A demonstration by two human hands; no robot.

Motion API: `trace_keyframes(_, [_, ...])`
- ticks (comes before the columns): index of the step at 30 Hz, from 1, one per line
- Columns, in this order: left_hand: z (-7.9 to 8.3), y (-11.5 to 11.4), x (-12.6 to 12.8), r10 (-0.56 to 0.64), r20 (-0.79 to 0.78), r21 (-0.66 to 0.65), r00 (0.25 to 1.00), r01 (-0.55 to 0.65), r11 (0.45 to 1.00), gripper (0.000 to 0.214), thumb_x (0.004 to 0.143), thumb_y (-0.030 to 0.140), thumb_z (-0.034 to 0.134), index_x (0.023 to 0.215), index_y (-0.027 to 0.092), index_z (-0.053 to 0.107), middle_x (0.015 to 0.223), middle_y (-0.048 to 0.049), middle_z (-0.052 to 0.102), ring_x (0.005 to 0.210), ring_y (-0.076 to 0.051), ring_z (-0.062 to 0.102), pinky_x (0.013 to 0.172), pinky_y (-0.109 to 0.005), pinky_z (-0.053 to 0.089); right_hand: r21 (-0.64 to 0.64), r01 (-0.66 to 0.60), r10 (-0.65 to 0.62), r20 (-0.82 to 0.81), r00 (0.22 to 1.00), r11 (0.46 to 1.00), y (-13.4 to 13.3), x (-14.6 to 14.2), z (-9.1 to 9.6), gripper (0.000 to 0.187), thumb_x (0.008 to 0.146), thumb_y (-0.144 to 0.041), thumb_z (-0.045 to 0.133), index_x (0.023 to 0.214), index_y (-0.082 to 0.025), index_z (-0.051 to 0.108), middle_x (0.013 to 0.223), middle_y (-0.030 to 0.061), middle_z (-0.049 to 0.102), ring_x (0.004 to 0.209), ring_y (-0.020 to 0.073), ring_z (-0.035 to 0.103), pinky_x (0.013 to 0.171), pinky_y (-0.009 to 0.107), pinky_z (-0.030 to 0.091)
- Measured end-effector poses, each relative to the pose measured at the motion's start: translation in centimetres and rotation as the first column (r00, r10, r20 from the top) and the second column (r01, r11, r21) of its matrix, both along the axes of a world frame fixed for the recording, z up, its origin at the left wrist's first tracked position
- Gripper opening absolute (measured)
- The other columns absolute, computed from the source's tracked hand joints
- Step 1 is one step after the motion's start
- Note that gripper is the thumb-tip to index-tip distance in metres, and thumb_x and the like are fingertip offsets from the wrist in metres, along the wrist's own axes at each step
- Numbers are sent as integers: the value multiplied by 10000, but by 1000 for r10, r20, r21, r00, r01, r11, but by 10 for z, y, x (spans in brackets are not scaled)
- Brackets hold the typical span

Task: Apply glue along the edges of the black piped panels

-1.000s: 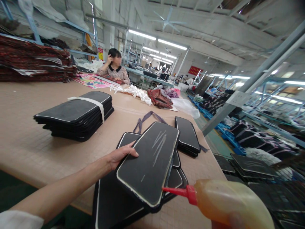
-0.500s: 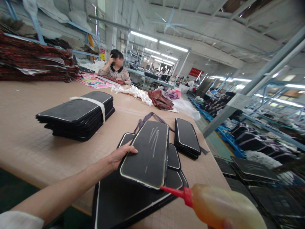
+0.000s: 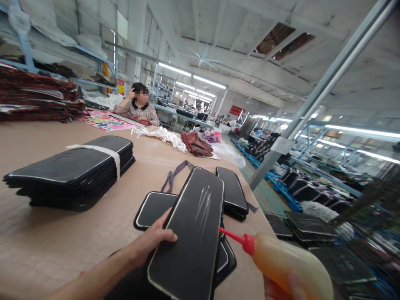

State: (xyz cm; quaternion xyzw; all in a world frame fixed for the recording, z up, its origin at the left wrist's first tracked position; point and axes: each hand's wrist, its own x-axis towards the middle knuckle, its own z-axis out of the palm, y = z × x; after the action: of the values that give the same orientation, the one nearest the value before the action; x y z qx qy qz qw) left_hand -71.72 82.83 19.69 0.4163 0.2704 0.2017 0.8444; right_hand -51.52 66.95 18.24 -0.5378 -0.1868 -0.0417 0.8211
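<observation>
Stacked black panels (image 3: pixel 73 171), bound by a white strap, are seen at the left of the table (image 3: pixel 40 246). Nearer, a black panel (image 3: pixel 190 233) is gripped at its left edge by the left hand (image 3: pixel 153 241). A glue bottle (image 3: pixel 287 264) is clasped in the right hand (image 3: pixel 281 289), its red nozzle just beside the panel's right edge.

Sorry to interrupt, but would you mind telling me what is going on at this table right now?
A person at a tan worktable holds a black padded panel by its edge with the left hand. The right hand grips a squeeze bottle of amber liquid, its red nozzle pointing at the panel's right edge. More black panels lie underneath and beside it, and a tied stack of panels sits to the left. Another person sits at the far end.
</observation>
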Motion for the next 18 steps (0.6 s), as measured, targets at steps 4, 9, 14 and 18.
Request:
trace_keyframes(4, [5,-4,2,-95,10,-21,995,95,995,902,559,77,566,1358,297,213,757,11,644,674,-203,622,603,-310,499,44,-144,147,-104,984,989,0,17,14,540,671,-319,660,1162,-194,472,1210,86,486,1086,287,465,895,477,418])
trace_keyframes(9, [6,-7,5,-165,-37,1,986,166,986,964,556,69,550,1386,266,104,791,-7,661,720,-203,626,599,-260,480,148,-201,229,-208,951,968,6,21,38,545,616,-307,712,1112,-184,523,1142,65,546,1042,247,504,967,437,339])
trace_keyframes(14, [8,-8,8,-172,-44,26,984,174,984,962,545,68,560,1381,285,136,819,-4,658,741,-218,628,615,-290,491,170,-161,198,-228,953,972,11,21,33,500,562,-271,755,1019,-174,577,1083,27,574,1001,178,522,836,264,448])
trace_keyframes(18, [11,-5,10,-129,-36,17,991,130,991,936,570,71,542,1378,292,123,789,4,654,699,-210,631,618,-303,492,-40,-98,88,-195,977,994,-10,7,-3,467,519,-332,774,926,-177,607,877,28,619,806,177,573,617,230,508])
